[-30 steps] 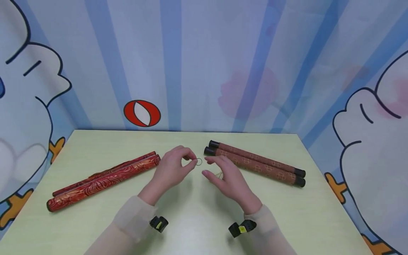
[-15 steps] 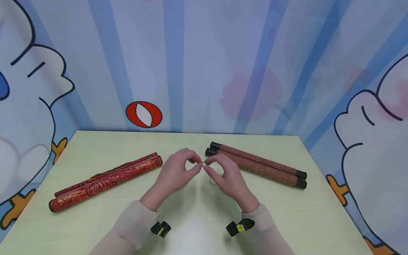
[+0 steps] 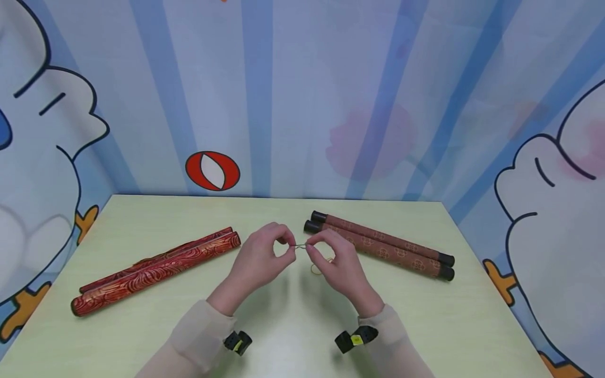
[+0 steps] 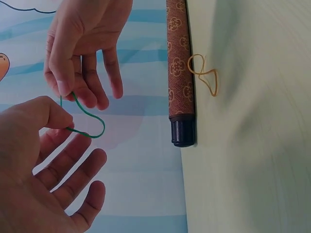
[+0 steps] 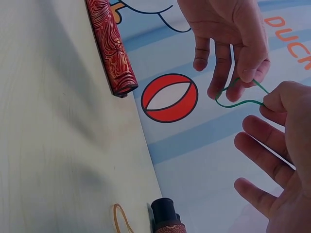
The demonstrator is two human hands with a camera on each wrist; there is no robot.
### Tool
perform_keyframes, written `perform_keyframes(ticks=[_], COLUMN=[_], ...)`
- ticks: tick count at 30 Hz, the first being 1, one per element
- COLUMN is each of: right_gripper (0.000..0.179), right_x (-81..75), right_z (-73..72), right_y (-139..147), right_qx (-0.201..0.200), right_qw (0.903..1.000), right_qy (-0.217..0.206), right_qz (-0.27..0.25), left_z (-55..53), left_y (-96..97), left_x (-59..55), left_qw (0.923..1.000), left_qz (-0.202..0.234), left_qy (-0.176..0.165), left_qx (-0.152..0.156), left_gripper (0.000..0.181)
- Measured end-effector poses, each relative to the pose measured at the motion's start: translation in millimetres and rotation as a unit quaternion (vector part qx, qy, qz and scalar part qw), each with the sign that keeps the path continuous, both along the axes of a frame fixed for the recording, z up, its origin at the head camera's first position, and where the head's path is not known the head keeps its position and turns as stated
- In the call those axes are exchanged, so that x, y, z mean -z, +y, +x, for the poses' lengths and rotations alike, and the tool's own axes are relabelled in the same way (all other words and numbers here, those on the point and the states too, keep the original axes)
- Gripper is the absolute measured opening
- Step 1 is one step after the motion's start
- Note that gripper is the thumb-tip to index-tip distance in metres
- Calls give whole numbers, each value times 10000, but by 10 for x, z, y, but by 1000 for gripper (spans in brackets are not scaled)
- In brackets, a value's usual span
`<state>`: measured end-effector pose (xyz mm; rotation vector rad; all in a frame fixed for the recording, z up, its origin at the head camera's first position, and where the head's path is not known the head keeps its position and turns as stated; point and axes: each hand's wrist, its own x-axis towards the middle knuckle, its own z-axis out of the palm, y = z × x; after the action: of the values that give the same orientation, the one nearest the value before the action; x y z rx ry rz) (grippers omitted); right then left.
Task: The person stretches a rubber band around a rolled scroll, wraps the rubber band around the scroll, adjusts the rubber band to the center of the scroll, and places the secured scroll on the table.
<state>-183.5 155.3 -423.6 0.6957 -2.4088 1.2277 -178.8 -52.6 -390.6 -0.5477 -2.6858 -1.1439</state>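
Note:
A thin green rubber band (image 4: 104, 127) is held between the two hands above the middle of the table. My left hand (image 3: 264, 254) pinches one side of it with thumb and index finger. On the opposite side, the thumb and index finger of my right hand (image 3: 341, 265) pinch it too. The wrist views show the other fingers of both hands spread and loosely bent. A yellow-orange rubber band (image 4: 215, 80) lies twisted on the table, partly behind the right hand in the head view.
Two red rolls with a swirled gold pattern (image 3: 156, 275) lie side by side at the left. Two brown patterned rolls with black ends (image 3: 383, 249) lie at the right, just beyond the right hand. A striped cartoon backdrop (image 3: 293, 105) rises behind the pale table (image 3: 293, 341).
A second ago only my left hand held the green band, while the right hand's fingers were apart. The right hand has since pinched it, and the fingertips have drawn slightly apart with the band between them.

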Motion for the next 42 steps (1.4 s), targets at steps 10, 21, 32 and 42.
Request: perform_keyframes(ticks=[10,21,32,42], right_gripper=[6,9,14,16], right_x=[-1,-57,-37,-42], right_z=[17,61,70,80], right_y=[2,-96,-152,-202], right_qx=[-154,-663,-946,-711], right_qw=[9989,9760,9517,9271], right_qy=[-226,-1253,-1634,-1946], right_qz=[-388,-1652,-2422,-3124], left_z=[-22,-30,-18,-2], left_y=[-48,-36,18,41], left_x=[105,187,219,234], left_qw=[9992,9990,9994,9970], left_qz=[-254,-242,-87,251], left_qy=[244,373,-328,-728], left_qx=[-187,-103,-58,114], left_gripper=[12,10,9,9])
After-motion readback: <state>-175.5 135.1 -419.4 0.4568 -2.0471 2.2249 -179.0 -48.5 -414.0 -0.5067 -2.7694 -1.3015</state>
